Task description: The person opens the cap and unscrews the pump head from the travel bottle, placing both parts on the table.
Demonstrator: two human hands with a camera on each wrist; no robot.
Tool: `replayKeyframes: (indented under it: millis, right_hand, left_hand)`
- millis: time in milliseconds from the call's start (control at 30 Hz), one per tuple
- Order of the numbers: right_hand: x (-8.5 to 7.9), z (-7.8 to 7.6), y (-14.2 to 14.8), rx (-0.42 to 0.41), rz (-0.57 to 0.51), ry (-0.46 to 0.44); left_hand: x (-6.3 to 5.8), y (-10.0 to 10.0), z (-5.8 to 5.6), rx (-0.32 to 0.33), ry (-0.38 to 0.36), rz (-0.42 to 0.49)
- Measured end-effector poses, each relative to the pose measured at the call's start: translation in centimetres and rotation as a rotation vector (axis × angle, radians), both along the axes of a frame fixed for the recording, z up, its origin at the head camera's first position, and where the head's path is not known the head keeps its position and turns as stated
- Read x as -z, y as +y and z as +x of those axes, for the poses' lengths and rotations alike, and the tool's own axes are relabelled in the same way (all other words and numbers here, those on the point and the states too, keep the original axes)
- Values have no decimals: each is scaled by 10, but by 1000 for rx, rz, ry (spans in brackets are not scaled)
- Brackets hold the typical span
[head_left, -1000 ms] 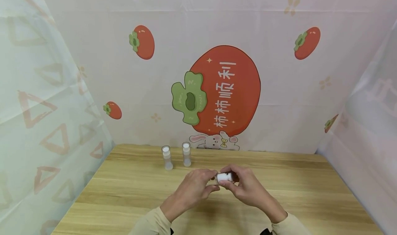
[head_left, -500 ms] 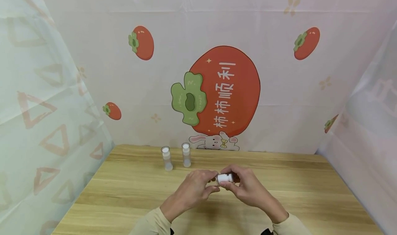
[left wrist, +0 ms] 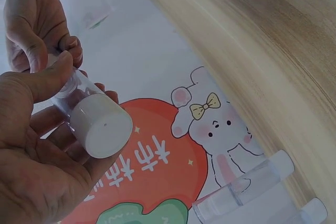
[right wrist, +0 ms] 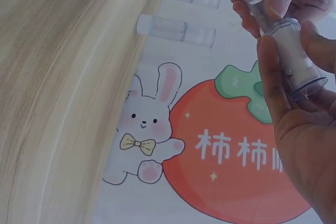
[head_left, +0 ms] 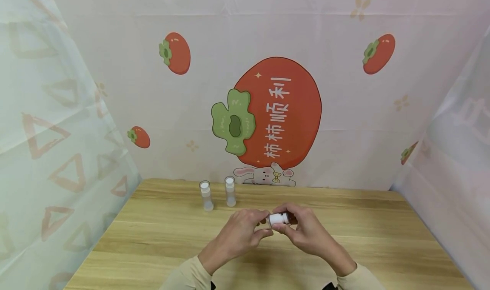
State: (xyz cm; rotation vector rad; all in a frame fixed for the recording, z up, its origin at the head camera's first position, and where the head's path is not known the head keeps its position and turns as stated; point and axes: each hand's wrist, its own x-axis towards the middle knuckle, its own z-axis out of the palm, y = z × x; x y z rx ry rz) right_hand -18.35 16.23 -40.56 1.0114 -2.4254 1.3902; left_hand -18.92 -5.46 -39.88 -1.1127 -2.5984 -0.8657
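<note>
The left hand [head_left: 239,231] and right hand [head_left: 307,232], close together, grip opposite ends of a small bottle [head_left: 278,219] held sideways over the surface [head_left: 153,247], while a second bottle [head_left: 207,200] and third bottle [head_left: 230,193] stand near its far edge, left of the middle.

The held bottle [head_left: 278,219] looks glossy plastic, the tabletop [head_left: 363,230] smooth wood, the backdrop [head_left: 344,111] creased matt cloth.
</note>
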Motion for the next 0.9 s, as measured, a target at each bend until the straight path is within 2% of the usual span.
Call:
replayKeyframes:
  millis: [167, 467, 700, 900]
  right_hand:
    - [0, 0, 1, -26, -15, 30]
    - [1, -1, 4, -45, -21, 4]
    - [1, 0, 2, -30, -29, 14]
    - [2, 0, 1, -31, -33, 25]
  left_hand:
    - [-1, -2, -1, 32, -13, 18]
    - [-1, -4, -4, 82, -71, 45]
    - [-1, -4, -3, 64, -94, 67]
    - [-2, -3, -2, 33, -76, 55]
